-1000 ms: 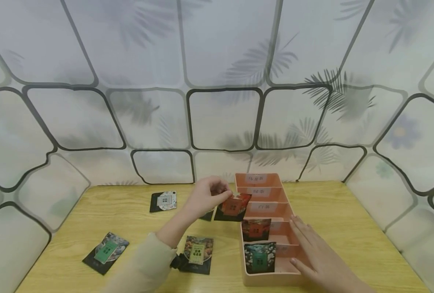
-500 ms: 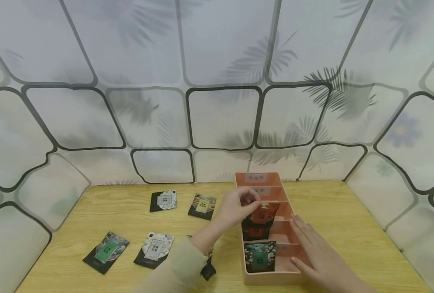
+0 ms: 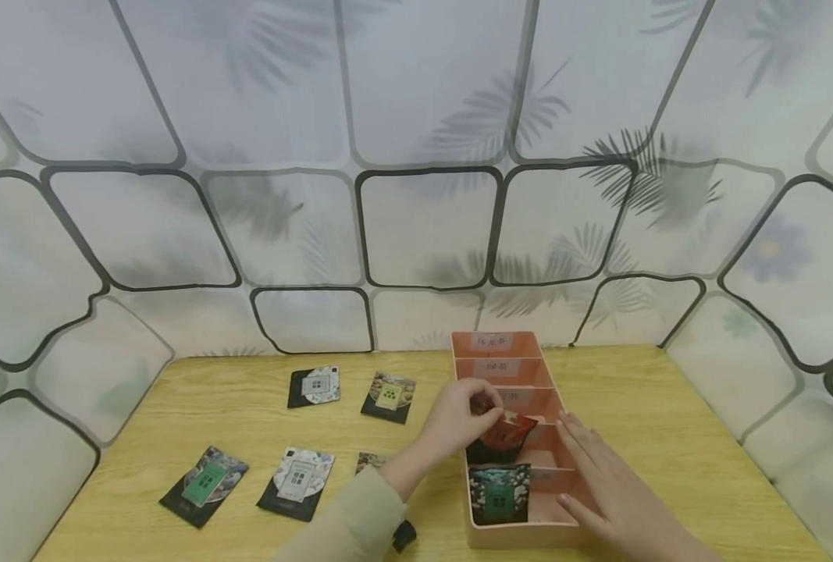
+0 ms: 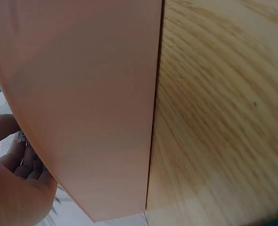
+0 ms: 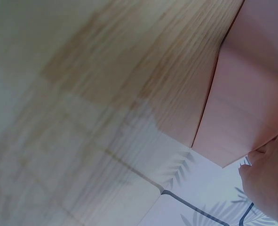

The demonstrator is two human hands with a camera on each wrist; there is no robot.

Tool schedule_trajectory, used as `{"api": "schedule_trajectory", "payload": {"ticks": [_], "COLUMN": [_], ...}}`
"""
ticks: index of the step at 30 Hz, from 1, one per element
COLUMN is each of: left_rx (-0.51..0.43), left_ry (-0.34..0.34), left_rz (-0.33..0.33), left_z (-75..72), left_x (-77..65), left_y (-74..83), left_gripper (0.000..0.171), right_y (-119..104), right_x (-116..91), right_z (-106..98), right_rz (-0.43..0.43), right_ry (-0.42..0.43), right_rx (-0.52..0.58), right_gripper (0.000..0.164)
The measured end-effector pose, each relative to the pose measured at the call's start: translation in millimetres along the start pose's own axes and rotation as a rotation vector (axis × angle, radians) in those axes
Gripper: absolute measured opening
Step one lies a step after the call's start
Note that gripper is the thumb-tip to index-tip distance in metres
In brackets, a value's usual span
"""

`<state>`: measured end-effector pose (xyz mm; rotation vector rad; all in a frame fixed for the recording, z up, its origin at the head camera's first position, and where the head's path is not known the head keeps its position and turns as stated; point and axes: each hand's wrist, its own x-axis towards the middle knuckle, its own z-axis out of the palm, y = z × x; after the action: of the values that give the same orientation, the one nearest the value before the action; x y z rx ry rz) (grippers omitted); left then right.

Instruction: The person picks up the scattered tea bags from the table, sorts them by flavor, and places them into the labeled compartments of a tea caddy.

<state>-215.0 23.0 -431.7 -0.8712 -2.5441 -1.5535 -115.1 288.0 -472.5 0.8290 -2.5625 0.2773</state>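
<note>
A pink divided box (image 3: 521, 535) with labelled compartments stands right of centre on the table. Between thumb and fingers, my left hand (image 3: 458, 417) pinches the top of a red and black tea sachet (image 3: 500, 439), held down in the second compartment from the front. The red sachet seen there before is hidden behind it. A green and black sachet (image 3: 499, 493) leans in the front compartment. My right hand (image 3: 616, 488) rests with extended fingers on the box's right rim. In the left wrist view, the left hand (image 4: 16, 174) shows over the box wall (image 4: 91, 108).
Several sachets lie left of the box: a green-labelled one (image 3: 205, 485), a white one (image 3: 297, 482), another white one (image 3: 315, 386) and a yellow-labelled one (image 3: 389, 396). One more sachet (image 3: 370, 462) is partly covered by the left sleeve. A patterned cloth wall (image 3: 416, 226) surrounds the wooden table.
My left hand has carried the red sachet rightward from beside the box, then lowered it into the second compartment from the front. The right hand has stayed on the rim.
</note>
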Motion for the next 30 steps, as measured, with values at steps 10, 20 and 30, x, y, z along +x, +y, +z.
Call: {"api": "schedule_trajectory", "payload": {"ticks": [10,20,30], "left_rx": [0.169,0.182,0.113], "left_ry": [-0.078,-0.119,-0.12], "left_rz": [0.013,-0.007,-0.041], "left_z": [-3.4,-7.7,-15.6], "left_x": [-3.0,-1.6,2.4], "left_y": [3.0,4.2,4.7], "left_gripper": [0.009,0.009,0.002], "right_y": [0,-1,-2], "right_x": [0,0,0], "right_z": [0,-1,-2], "right_rz": [0.003,0.009,0.004], "right_ry": [-0.002,-0.008,-0.013], "right_rx": [0.002,0.01,0.002], "right_gripper": [0.095,0.095,0.095]}}
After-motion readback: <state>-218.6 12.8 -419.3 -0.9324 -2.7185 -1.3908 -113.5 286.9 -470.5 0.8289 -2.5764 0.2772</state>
